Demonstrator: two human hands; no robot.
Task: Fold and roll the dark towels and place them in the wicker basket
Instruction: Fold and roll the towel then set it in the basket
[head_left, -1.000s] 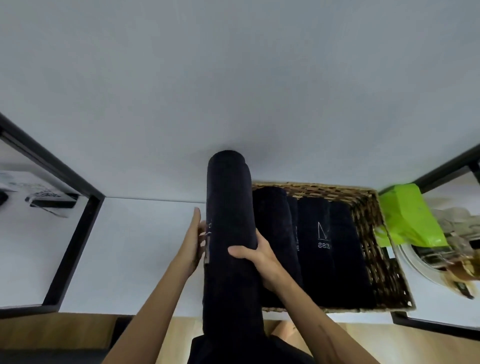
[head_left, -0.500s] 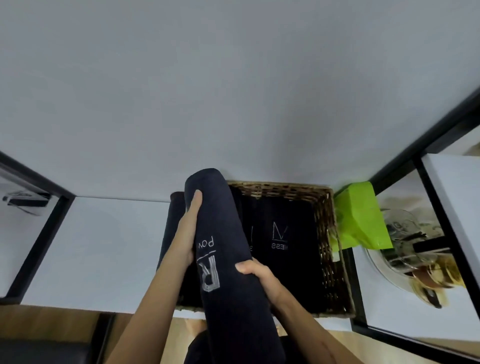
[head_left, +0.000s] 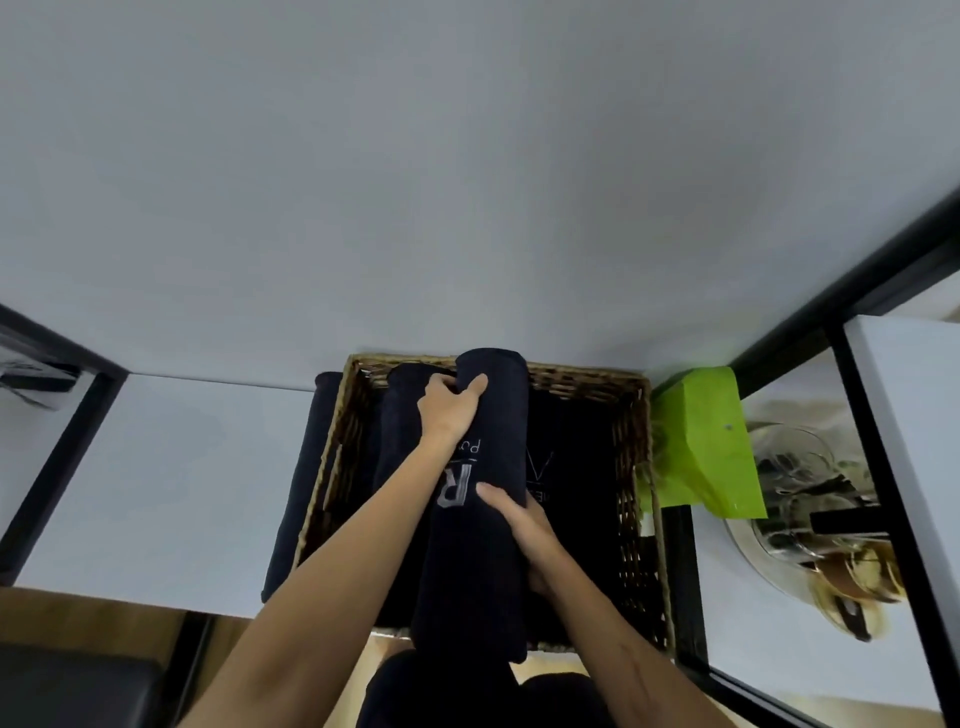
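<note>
A rolled dark towel (head_left: 480, 561) with a pale letter R printed on it lies lengthwise over the wicker basket (head_left: 636, 467) on the white shelf. My left hand (head_left: 451, 410) grips its far end and my right hand (head_left: 522, 525) holds its right side near the middle. Other rolled dark towels (head_left: 571, 499) lie inside the basket, one showing pale lettering. Another dark roll (head_left: 304, 483) lies on the shelf against the basket's left outer wall.
A bright green bag (head_left: 701, 447) leans right of the basket. Beyond a black frame post (head_left: 680, 571), glassware and golden objects (head_left: 821, 519) sit on the right shelf. A black frame bar (head_left: 57, 452) borders the shelf on the left.
The held towel has moved right and down over the basket. My left hand slid up to its far end. The view has shifted, so the basket now sits in the middle.
</note>
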